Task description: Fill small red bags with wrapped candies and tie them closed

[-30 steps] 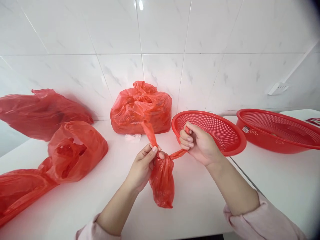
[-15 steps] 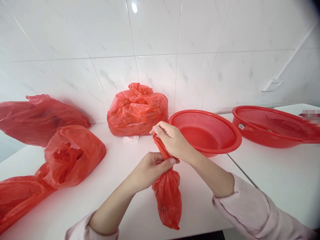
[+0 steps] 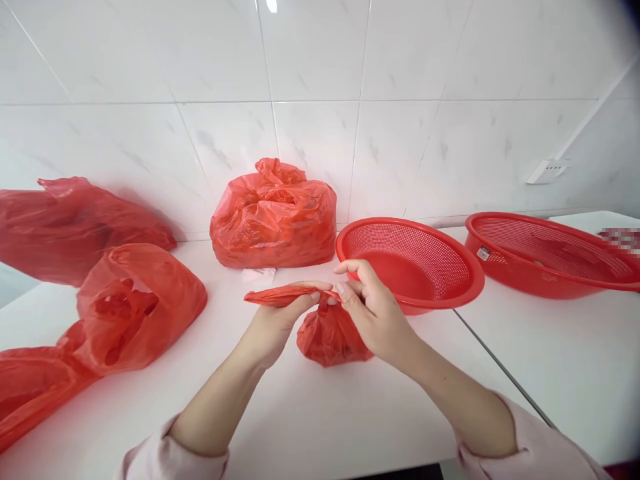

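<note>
A small red plastic bag (image 3: 334,341) hangs bunched at its neck between my hands, over or on the white table; its filled lower part bulges below my fingers. My left hand (image 3: 280,327) grips the gathered neck, with the twisted top of the bag lying across it and pointing left. My right hand (image 3: 367,303) pinches the neck from the other side between thumb and fingers, its index finger partly raised. What is inside the bag does not show clearly through the film.
A full red bag (image 3: 275,220) stands against the tiled wall. More red bags (image 3: 140,310) lie at the left. A red colander (image 3: 345,248) sits right of centre, with a larger red basket (image 3: 545,277) farther right. A seam (image 3: 500,363) crosses the white table.
The bag's top has swung from upright to lying leftward over my left hand. The filled part has risen and drawn back. My right hand has come down to the neck.
</note>
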The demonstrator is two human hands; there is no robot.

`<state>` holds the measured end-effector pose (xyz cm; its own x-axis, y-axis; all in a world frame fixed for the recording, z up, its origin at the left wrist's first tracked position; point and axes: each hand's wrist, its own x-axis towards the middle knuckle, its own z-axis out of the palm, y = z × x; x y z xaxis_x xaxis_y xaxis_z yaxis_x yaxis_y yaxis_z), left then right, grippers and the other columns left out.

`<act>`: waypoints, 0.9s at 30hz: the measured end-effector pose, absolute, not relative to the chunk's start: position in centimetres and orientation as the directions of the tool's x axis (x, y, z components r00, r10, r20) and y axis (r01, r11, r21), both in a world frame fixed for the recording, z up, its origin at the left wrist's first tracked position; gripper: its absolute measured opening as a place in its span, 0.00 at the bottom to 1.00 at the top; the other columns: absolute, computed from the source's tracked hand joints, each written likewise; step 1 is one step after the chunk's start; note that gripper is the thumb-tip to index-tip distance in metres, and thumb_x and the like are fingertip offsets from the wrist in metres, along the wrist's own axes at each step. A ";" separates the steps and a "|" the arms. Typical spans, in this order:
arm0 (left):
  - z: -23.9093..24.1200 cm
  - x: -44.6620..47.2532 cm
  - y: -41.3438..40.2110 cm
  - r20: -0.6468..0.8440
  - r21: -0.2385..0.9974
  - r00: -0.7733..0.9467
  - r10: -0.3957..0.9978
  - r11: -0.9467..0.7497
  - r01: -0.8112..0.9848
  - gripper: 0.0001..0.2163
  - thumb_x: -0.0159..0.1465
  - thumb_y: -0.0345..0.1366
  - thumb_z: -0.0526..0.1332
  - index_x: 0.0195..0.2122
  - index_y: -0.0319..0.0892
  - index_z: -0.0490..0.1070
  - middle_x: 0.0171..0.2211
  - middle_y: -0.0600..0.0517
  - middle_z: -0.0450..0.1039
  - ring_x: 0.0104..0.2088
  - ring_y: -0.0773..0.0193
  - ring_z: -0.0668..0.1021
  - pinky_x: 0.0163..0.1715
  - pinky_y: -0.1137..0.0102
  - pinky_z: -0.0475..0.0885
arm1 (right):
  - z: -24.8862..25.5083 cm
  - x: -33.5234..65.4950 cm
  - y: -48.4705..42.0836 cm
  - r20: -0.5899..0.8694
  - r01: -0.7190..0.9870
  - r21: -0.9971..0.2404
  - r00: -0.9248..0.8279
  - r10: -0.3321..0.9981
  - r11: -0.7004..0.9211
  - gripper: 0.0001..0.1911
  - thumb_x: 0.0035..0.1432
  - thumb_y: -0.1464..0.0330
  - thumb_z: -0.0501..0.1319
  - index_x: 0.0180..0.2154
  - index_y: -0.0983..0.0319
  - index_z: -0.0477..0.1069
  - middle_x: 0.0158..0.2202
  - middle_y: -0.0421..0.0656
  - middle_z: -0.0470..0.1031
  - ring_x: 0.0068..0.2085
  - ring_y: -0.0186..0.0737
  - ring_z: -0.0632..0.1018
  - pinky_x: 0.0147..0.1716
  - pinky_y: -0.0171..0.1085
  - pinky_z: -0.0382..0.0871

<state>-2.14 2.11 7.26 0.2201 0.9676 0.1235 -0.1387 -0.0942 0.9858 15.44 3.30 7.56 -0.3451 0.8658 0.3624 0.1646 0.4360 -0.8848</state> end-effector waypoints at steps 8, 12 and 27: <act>7.0 -2.1 2.0 0.133 0.988 0.201 0.971 -0.114 -0.107 0.06 0.58 0.35 0.68 0.31 0.39 0.73 0.36 0.49 0.78 0.34 0.60 0.80 0.38 0.63 0.75 | 6.0 15.0 2.7 0.186 0.018 -0.978 -0.393 0.901 0.210 0.05 0.66 0.64 0.52 0.43 0.56 0.58 0.22 0.30 0.63 0.22 0.30 0.65 0.26 0.32 0.63; 7.0 -2.3 1.9 0.147 0.989 0.202 0.968 -0.149 -0.005 0.06 0.60 0.35 0.67 0.32 0.39 0.73 0.34 0.50 0.76 0.32 0.63 0.79 0.32 0.68 0.75 | 6.2 15.4 3.2 0.156 0.106 -0.970 -0.417 0.895 0.218 0.06 0.64 0.66 0.53 0.43 0.57 0.62 0.23 0.32 0.65 0.22 0.30 0.66 0.24 0.32 0.61; 6.1 -1.9 0.8 0.250 0.952 0.161 0.955 -0.273 0.141 0.10 0.61 0.28 0.61 0.36 0.47 0.58 0.32 0.56 0.74 0.31 0.65 0.76 0.30 0.70 0.71 | 5.5 15.5 3.4 0.222 0.198 -0.916 -0.475 0.851 0.349 0.05 0.51 0.74 0.57 0.30 0.59 0.67 0.28 0.35 0.69 0.29 0.32 0.67 0.30 0.34 0.62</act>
<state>-1.88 0.84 6.11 0.1608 0.9549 0.2498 0.1409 -0.2727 0.9517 15.54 3.41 5.53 -0.4754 0.8514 0.2215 0.1980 0.3489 -0.9160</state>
